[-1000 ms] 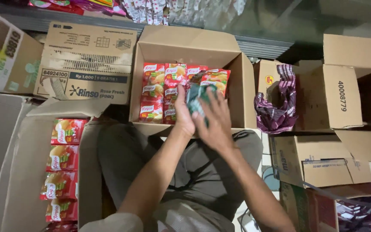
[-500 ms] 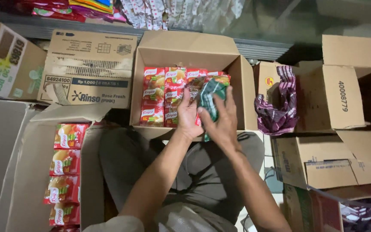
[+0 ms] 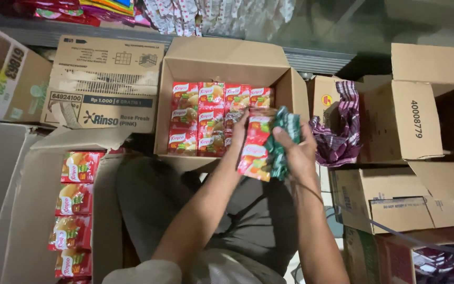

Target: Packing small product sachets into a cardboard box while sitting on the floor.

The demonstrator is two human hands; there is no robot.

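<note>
My left hand (image 3: 240,132) and my right hand (image 3: 296,150) together grip a strip of red sachets (image 3: 256,150) in front of an open cardboard box (image 3: 290,89). The right hand also presses a green cloth (image 3: 285,139) against the strip. The box holds rows of red sachets (image 3: 206,118) standing side by side. The strip hangs over the box's near right corner, above my lap.
A flat carton at the left (image 3: 22,210) holds a column of red sachet strips (image 3: 74,210). A printed carton (image 3: 103,84) stands behind it. A purple checked cloth (image 3: 340,129) lies in a small box at the right, among several open cartons (image 3: 416,115).
Both hands have drawn back from inside the box toward me, and the red sachet strip with the green cloth now sits lower, over the box's near edge.
</note>
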